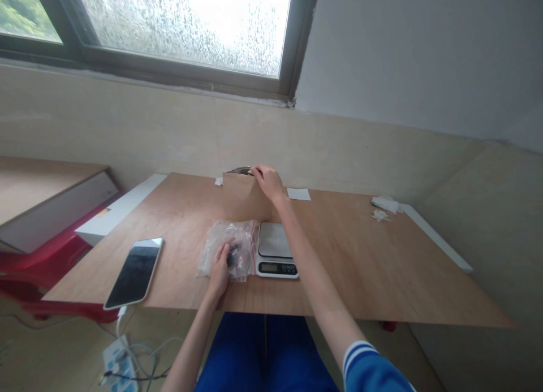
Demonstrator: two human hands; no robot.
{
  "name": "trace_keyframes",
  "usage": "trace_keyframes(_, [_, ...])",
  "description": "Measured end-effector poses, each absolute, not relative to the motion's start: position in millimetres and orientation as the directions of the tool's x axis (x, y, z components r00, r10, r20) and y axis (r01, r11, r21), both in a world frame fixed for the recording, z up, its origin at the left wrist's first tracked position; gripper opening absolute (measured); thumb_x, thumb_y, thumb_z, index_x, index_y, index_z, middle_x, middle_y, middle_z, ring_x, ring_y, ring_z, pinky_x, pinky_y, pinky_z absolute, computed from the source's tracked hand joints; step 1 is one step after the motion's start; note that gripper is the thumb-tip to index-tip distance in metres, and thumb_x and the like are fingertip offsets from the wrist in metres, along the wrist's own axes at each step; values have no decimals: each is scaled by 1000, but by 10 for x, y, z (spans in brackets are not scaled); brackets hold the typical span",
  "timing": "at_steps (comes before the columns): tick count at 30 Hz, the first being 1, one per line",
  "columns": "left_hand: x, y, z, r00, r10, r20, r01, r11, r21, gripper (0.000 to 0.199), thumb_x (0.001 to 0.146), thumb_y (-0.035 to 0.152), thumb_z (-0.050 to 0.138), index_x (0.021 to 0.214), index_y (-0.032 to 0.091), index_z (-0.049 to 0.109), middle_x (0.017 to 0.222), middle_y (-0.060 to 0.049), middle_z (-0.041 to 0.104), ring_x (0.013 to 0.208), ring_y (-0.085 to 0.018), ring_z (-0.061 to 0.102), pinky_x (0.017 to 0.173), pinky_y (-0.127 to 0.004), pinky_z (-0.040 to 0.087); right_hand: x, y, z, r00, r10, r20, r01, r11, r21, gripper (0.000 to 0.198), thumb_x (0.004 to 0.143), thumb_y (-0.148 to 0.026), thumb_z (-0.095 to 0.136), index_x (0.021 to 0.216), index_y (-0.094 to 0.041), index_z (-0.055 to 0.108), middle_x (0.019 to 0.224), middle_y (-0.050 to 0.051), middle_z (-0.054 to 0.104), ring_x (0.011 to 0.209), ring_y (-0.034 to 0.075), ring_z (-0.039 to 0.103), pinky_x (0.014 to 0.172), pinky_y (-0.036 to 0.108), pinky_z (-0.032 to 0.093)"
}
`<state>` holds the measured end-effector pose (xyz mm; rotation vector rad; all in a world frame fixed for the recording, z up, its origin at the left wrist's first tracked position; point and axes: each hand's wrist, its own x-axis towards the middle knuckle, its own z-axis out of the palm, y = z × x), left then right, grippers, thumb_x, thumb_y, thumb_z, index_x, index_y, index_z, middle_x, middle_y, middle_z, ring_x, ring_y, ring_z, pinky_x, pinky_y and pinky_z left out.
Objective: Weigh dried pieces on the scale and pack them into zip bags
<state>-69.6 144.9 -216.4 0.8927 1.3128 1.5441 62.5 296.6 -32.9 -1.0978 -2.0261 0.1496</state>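
Note:
My right hand (268, 182) is at the open top of a brown paper bag (244, 197) that stands upright at the back of the table. Its fingers are closed over the bag's right upper edge, and what they pinch is hidden. My left hand (219, 270) rests on a clear plastic zip bag (212, 248) with a red seal strip. Its fingers curl around a small dark object (232, 255), too unclear to name. Right of the plastic bag is a white kitchen scale (275, 240) with a metal plate, partly covered by my right forearm.
A phone (134, 273) lies at the table's left, with a cable running down to a power strip (120, 364). A white paper (298, 194) lies behind the scale. Crumpled tissues (385, 205) are at the back right. A red stool (46, 267) stands at the left.

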Motion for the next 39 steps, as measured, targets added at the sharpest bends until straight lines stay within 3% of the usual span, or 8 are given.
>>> trace_keyframes(3, [-696, 1455, -2176, -337, 941, -23, -189, -44, 981, 40, 78, 46, 49, 103, 18, 64, 114, -6, 63, 114, -20, 50, 103, -35, 29, 643, 2840, -354, -225, 693, 685, 675, 618, -404, 21, 88, -26, 45, 92, -17, 63, 102, 11, 59, 98, 21, 51, 90, 36, 37])
trace_keyframes(7, [-695, 1461, -2204, -358, 933, -31, -196, -43, 980, 42, 81, 48, 46, 105, 19, 63, 117, -6, 62, 116, -20, 49, 104, -35, 28, 715, 2499, -472, -121, 700, 704, 466, 666, -583, 20, 86, -20, 42, 91, -18, 61, 95, 7, 58, 90, 17, 53, 84, 31, 42])
trace_keyframes(10, [-690, 1460, -2216, -409, 911, -49, -203, -39, 979, 44, 82, 50, 45, 109, 19, 60, 120, -6, 59, 117, -19, 48, 104, -35, 29, 827, 2177, -640, -269, 832, 484, 222, 543, -810, 21, 83, -17, 40, 80, -18, 61, 73, 0, 59, 66, 12, 55, 65, 24, 45])
trace_keyframes(13, [-685, 1448, -2196, -430, 902, -43, -185, -41, 982, 44, 82, 51, 44, 109, 20, 60, 120, -5, 59, 116, -19, 49, 104, -34, 29, 898, 1890, -813, -438, 865, 244, 183, 352, -918, 25, 79, -10, 38, 77, -17, 62, 68, -1, 60, 63, 10, 56, 62, 22, 46])
trace_keyframes(19, [-673, 1416, -2133, -417, 908, -36, -178, -43, 983, 46, 82, 53, 43, 111, 21, 58, 114, -5, 62, 113, -19, 51, 99, -33, 36, 705, 1637, -1067, -506, 846, 168, 363, 385, -848, 20, 76, -7, 45, 82, -19, 59, 90, 3, 62, 83, 14, 59, 77, 28, 46])
trace_keyframes(24, [-674, 1427, -2159, -459, 887, -54, -215, -52, 975, 49, 81, 56, 42, 109, 20, 57, 120, -6, 58, 116, -20, 49, 101, -34, 34, 577, 1679, -1250, -294, 949, 110, 304, 202, -931, 13, 77, -13, 49, 87, -21, 48, 80, -1, 58, 61, 13, 59, 57, 25, 48])
trace_keyframes(27, [-658, 1411, -2133, -440, 898, -5, -144, -66, 987, 48, 79, 58, 44, 105, 20, 59, 115, -6, 60, 114, -21, 50, 102, -35, 33, 587, 1696, -1337, -344, 939, 23, 298, 133, -945, 13, 75, -16, 55, 87, -21, 53, 73, -2, 60, 56, 14, 58, 52, 25, 47])
trace_keyframes(39, [-623, 1367, -2058, -449, 894, 8, -49, -33, 998, 48, 84, 53, 40, 118, 23, 53, 124, -5, 56, 121, -21, 45, 104, -34, 30, 686, 1639, -1329, -411, 902, 134, 435, 323, -840, 7, 74, -17, 59, 67, -20, 58, 76, 2, 64, 75, 18, 60, 72, 29, 47])
